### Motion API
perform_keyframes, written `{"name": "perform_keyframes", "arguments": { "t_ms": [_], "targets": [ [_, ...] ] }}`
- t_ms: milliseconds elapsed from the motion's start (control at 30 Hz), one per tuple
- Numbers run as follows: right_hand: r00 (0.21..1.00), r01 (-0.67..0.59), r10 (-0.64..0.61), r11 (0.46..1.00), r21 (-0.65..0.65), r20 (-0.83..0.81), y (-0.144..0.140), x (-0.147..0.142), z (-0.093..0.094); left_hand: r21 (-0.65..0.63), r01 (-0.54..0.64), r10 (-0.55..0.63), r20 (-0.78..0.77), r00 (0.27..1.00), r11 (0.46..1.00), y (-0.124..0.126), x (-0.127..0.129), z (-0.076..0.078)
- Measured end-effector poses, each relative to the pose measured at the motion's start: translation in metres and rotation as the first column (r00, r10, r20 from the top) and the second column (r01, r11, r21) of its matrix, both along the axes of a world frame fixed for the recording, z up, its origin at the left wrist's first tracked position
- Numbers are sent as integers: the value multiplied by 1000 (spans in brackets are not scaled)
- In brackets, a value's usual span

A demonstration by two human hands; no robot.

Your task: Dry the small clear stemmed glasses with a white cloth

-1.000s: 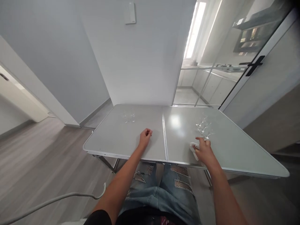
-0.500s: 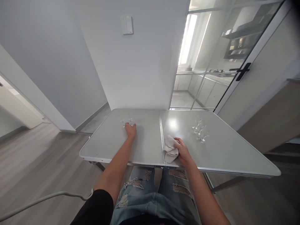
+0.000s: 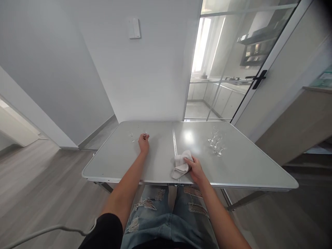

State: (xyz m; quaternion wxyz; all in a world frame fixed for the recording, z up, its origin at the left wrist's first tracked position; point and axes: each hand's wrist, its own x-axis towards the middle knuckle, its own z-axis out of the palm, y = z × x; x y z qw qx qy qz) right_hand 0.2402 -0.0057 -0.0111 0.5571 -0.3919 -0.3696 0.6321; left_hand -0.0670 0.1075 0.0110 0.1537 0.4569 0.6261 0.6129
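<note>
I sit at a grey folding table (image 3: 241,166). My left hand (image 3: 143,143) reaches to the far left half and closes its fingers on a small clear glass (image 3: 145,135). A second small clear glass (image 3: 131,136) stands just left of it, apart from the hand. My right hand (image 3: 195,168) grips a crumpled white cloth (image 3: 180,165) that rests on the table near the front edge, beside the middle seam. A cluster of several small clear glasses (image 3: 216,144) stands on the right half, beyond my right hand.
A white wall with a switch plate (image 3: 134,28) rises behind the table. A glass sliding door with a black handle (image 3: 255,79) stands at the right. A grey cable (image 3: 46,231) runs across the wooden floor at the lower left.
My left hand reached from mid-table to the two glasses at the far left and took hold of one. My right hand drew the cloth left, away from the glass cluster, to the seam.
</note>
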Motion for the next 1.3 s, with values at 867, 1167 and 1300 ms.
{"name": "perform_keyframes", "arguments": {
  "t_ms": [867,1167,1300],
  "targets": [
    [708,-24,-340,864,503,619,2,-39,35,-141,335,-319,-758,569,932,-85,76,-23],
    [816,-379,88,828,414,571,38,-9,37,-154,388,-349,-790,504,909,-83,78,-25],
    [826,-458,268,831,315,496,34,-6,48,-142,368,-328,-793,513,919,-86,77,-22]
  ]
}}
